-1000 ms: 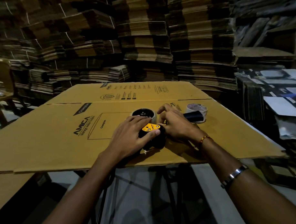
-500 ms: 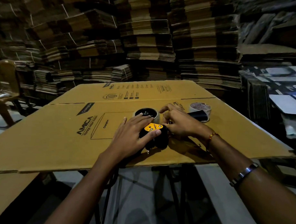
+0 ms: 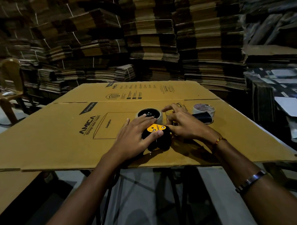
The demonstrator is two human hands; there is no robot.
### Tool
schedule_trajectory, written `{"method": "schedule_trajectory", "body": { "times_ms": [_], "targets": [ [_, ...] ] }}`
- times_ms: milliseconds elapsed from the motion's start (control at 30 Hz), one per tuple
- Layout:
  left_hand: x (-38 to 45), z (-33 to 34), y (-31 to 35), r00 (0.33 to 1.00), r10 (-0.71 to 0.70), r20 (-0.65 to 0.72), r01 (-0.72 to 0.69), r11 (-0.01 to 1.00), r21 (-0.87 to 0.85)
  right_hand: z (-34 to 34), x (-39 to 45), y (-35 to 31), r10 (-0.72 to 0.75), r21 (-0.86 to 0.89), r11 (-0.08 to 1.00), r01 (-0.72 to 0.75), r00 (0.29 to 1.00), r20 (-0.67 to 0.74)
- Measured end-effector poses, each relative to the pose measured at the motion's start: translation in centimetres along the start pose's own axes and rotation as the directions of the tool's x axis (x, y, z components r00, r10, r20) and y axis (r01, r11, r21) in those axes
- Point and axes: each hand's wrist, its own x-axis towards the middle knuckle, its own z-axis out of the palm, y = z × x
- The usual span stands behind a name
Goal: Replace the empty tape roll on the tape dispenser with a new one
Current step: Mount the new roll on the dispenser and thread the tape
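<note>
My left hand (image 3: pixel 137 135) presses flat on the tape dispenser (image 3: pixel 156 136); right hand (image 3: pixel 182 125) fingers pinch at its right side, new tape roll (image 3: pixel 203 110) just beyond.

The left hand (image 3: pixel 137 135) hides much of the tape dispenser (image 3: pixel 157 138); the carton's small print (image 3: pixel 133 95) is unreadable.

A large flattened cardboard box (image 3: pixel 62 139) printed with "AMICA" and "Crompton" lies across the table. Behind it, bundles of flat cardboard (image 3: pixel 153 36) are stacked high. A wooden chair (image 3: pixel 8 89) stands at the far left, with a small white object on its seat. Printed sheets (image 3: pixel 283 85) are piled at right.
</note>
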Motion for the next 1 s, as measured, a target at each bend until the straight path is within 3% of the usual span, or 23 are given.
{"method": "schedule_trajectory", "body": {
  "times_ms": [400, 1000],
  "targets": [
    [-0.3, -0.5, 0.0, 1.000, 0.012, 0.019, -0.012, 1.000, -0.009, 0.4, -1.0, -1.1, -0.008, -0.085, 0.996, 0.003, 0.998, -0.061],
    [0.0, -1.2, 0.0, 0.988, -0.033, 0.148, 0.045, 0.995, -0.084, 0.5, -1.9, -0.6, 0.006, 0.061, 0.998, -0.002, 0.998, -0.062]
  ]
}}
